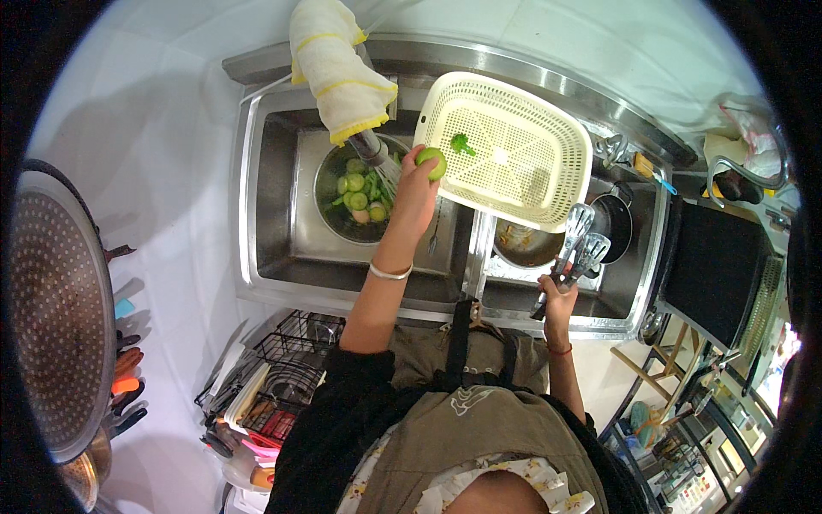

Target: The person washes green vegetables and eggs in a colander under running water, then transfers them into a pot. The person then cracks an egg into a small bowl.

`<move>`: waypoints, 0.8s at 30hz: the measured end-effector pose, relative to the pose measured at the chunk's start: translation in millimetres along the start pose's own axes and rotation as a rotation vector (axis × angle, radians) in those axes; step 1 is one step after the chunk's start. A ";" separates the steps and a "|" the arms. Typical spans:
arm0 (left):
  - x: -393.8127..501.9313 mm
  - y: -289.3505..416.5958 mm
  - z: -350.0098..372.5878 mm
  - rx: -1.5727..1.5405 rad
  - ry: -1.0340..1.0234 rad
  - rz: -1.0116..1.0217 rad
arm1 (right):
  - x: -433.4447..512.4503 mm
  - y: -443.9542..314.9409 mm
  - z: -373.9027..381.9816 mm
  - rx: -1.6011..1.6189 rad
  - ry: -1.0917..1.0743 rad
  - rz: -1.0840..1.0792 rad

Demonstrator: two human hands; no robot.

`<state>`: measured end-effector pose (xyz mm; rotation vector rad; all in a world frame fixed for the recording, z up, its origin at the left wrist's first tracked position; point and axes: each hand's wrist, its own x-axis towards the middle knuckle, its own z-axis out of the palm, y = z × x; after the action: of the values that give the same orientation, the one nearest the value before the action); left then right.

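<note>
Between the fingers of my left hand (416, 196) is a round green vegetable piece (432, 164), held at the near-left rim of a pale yellow plastic colander (514, 183). One broccoli floret (462, 145) lies in the colander, which sits across the sink divider. Water streams from the faucet (367, 146) into a round basin (323, 218) in the left sink, just left of my hand. Several round green pieces (356, 186) and some green stalks are in that basin. My right hand (560, 299) grips metal kitchen tongs (581, 244) by their black handles, above the right sink.
A white cloth (334, 70) with yellow edging wraps the faucet. A fork (434, 238) lies in the left sink. The right sink holds a pan with food scraps (526, 250) and a black pan (613, 225). Below left stands a wire dish rack (282, 372).
</note>
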<state>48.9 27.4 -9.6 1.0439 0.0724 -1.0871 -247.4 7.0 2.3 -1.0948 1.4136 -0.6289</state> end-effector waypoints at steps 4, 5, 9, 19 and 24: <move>3.9 7.1 15.3 0.024 0.061 -0.026 | 10.0 -2.3 -1.9 -0.090 0.007 -0.035; 1.0 9.1 15.7 0.040 0.049 -0.003 | 14.4 -2.1 -2.6 -0.135 0.011 -0.053; -22.9 11.6 -4.8 0.075 0.050 0.021 | 47.6 0.0 -4.5 -0.239 0.095 -0.052; 29.0 -77.7 -183.1 0.906 0.256 0.008 | 95.0 16.3 -4.4 -0.342 0.183 -0.110; 68.1 -121.2 -186.2 1.808 -0.016 -0.171 | 83.5 10.3 1.4 -0.402 0.191 -0.136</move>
<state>71.0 107.3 -226.7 2.6267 -1.0321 -1.1853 -238.6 -62.1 -44.8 -1.4878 1.6870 -0.5699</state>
